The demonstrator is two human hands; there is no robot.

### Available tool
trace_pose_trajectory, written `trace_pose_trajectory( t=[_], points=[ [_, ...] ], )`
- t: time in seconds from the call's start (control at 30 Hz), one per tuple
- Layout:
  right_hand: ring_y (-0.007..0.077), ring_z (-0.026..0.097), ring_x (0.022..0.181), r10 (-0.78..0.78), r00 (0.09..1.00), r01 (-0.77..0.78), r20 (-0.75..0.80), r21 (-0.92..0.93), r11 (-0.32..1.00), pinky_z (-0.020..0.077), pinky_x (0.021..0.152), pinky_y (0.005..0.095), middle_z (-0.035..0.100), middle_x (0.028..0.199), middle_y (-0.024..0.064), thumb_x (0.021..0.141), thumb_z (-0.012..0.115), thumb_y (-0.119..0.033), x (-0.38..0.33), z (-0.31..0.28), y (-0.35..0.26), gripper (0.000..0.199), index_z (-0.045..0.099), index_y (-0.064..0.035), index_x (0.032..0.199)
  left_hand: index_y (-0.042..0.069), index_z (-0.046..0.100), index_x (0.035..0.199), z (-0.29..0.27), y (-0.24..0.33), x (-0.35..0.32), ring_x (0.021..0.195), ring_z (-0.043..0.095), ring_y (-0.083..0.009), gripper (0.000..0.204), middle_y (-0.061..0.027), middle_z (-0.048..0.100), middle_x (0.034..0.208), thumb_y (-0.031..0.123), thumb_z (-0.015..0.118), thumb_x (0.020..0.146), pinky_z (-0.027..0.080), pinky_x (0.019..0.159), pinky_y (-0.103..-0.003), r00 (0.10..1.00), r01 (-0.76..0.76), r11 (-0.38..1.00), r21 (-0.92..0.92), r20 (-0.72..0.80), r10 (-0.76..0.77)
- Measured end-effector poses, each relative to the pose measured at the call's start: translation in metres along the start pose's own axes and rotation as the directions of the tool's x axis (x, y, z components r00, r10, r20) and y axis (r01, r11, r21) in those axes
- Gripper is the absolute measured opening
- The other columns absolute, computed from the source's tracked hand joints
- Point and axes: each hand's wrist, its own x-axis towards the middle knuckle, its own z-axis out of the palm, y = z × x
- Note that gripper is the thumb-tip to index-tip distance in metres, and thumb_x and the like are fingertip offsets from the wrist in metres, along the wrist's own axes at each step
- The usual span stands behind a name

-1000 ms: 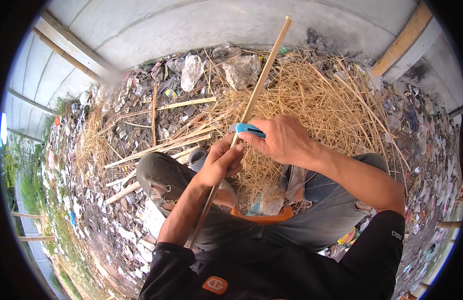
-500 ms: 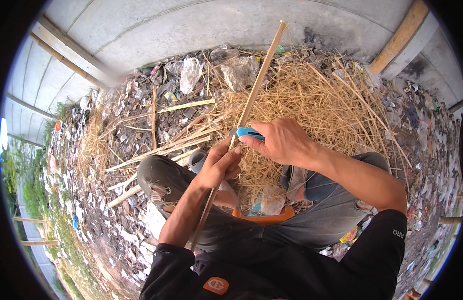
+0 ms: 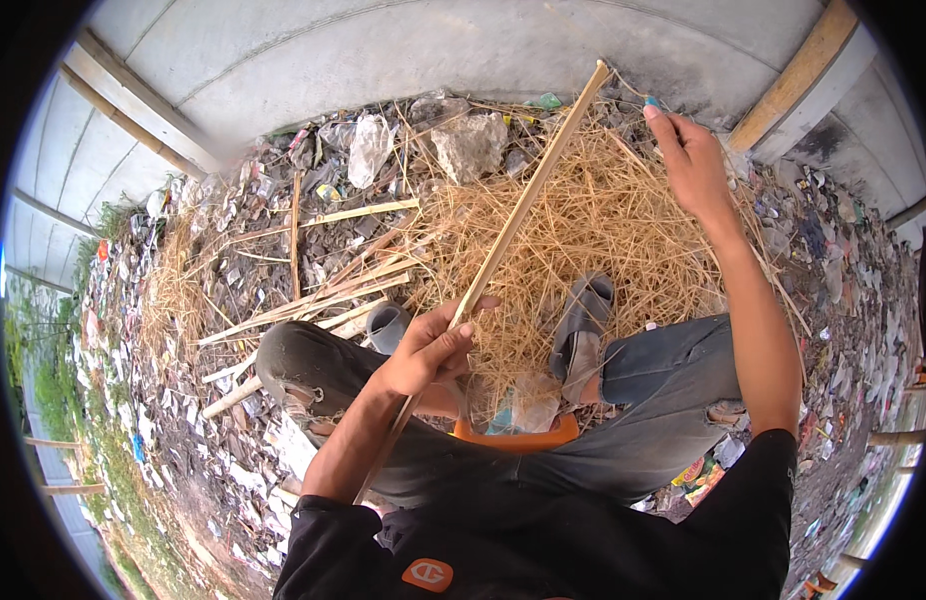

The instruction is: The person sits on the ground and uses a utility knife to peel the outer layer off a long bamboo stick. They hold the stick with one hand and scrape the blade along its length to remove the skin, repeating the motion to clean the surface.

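Observation:
A long, pale bamboo strip (image 3: 523, 208) runs slantwise from beside my left forearm up toward the wall at the far right. Around its lower part my left hand (image 3: 430, 348) is closed, thumb on top. My right hand (image 3: 691, 165) is stretched out beyond the strip's far end, closed on the blue utility knife (image 3: 652, 101); only a bit of its handle shows, and the blade cannot be made out. A thin sliver (image 3: 626, 82) spans from the strip's far tip toward that knife. Below both hands lies a heap of straw-like shavings (image 3: 623, 215).
Several split bamboo pieces (image 3: 333, 295) lie left of the shavings on littered ground. A pale rock (image 3: 470, 146) and a clear plastic bag (image 3: 371, 150) sit near the concrete wall (image 3: 463, 60). An orange plastic edge (image 3: 518, 438) shows between my legs.
My right hand has swept away from my left with the knife, up past the strip's far end. The left hand keeps its hold, and the strip leans slightly further right.

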Motion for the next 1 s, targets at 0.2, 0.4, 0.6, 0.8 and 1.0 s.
trace_pose_trajectory(
  t=[0.2,0.4,0.6,0.8,1.0],
  points=[
    [0.0304,0.060,0.046,-0.287,0.799,0.291,0.528,0.079,0.954,0.0456,0.047,0.0450,0.058,0.051,0.0127,0.103,0.053,-0.053,-0.097,0.051,-0.092,0.056,0.066,-0.0034,0.081,0.006,0.040,0.154,0.004,0.005,0.004,0.049,0.025,-0.0035,0.048,0.0093,0.030,0.063,0.025,0.049,0.110,0.023,0.047,-0.023,1.000,0.000,1.000,-0.030,-0.026,-0.001],
    [0.0313,0.062,0.048,-0.339,0.763,0.363,0.551,0.069,0.929,0.0474,0.047,0.0465,0.059,0.052,0.0133,0.104,0.051,-0.055,-0.113,0.081,-0.084,0.055,0.069,-0.0040,0.093,0.006,0.046,0.148,-0.002,0.001,0.005,0.050,0.027,-0.0033,0.042,0.0096,0.031,0.063,0.025,0.050,0.110,0.023,0.046,-0.023,0.996,0.043,0.995,-0.092,-0.075,-0.050],
    [0.0150,0.043,0.040,0.083,0.884,0.011,0.460,-0.199,0.980,0.0386,0.043,0.0388,0.043,0.048,0.0000,0.110,0.043,-0.048,-0.015,0.057,-0.006,0.058,0.069,-0.0033,0.083,0.006,0.046,0.148,0.006,-0.004,-0.014,0.053,0.030,-0.0035,0.043,0.0104,0.032,0.063,0.025,0.049,0.110,0.026,0.051,-0.023,0.992,0.122,0.991,0.056,-0.011,-0.122],
    [0.0199,0.053,0.049,0.231,0.965,-0.175,0.126,-0.347,0.921,0.0423,0.051,0.0430,0.051,0.053,0.0060,0.108,0.044,-0.054,0.022,0.033,0.038,0.064,0.074,-0.0003,0.093,0.001,0.043,0.149,0.012,-0.007,-0.004,0.045,0.031,-0.0038,0.049,0.0071,0.032,0.057,0.029,0.049,0.110,0.026,0.046,-0.020,0.995,0.092,0.995,0.048,0.046,-0.094],
    [0.0265,0.063,0.057,0.091,0.994,-0.102,-0.054,-0.263,0.959,0.0451,0.055,0.0447,0.062,0.061,0.0125,0.103,0.051,-0.059,0.030,-0.013,0.067,0.066,0.070,0.0018,0.089,0.001,0.049,0.144,-0.001,-0.002,-0.020,0.051,0.029,-0.0027,0.042,0.0110,0.033,0.063,0.026,0.050,0.110,0.025,0.049,-0.021,0.999,0.031,0.999,-0.045,-0.042,-0.033]
  ],
)
